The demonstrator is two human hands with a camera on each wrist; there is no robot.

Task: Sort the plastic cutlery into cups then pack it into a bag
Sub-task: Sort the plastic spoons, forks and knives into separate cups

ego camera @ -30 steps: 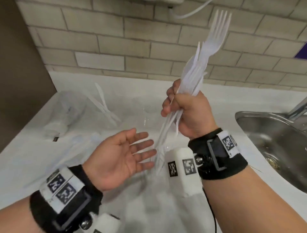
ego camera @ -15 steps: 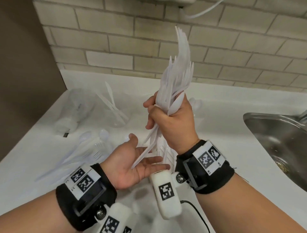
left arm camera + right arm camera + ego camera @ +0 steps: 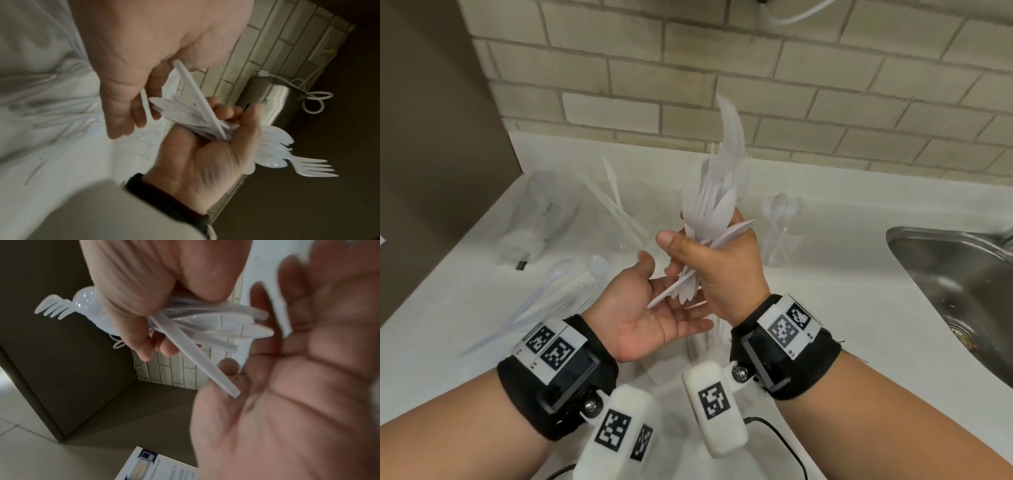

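the right hand (image 3: 717,263) is raised over the counter (image 3: 842,308), fist curled round a bundle of cutlery (image 3: 717,202), heads fanned upward and handle ends sticking out below. the left hand (image 3: 654,318) sits just under it, palm up, fingers relaxed and spread, handle tips touching the palm. a cup (image 3: 779,245) of spoons stands to the right, and loose cutlery (image 3: 558,294) lies to the left.

Head camera looks down over both hands; wrist cameras sit close beneath them — all share the cutlery bundle (image 3: 717,205).
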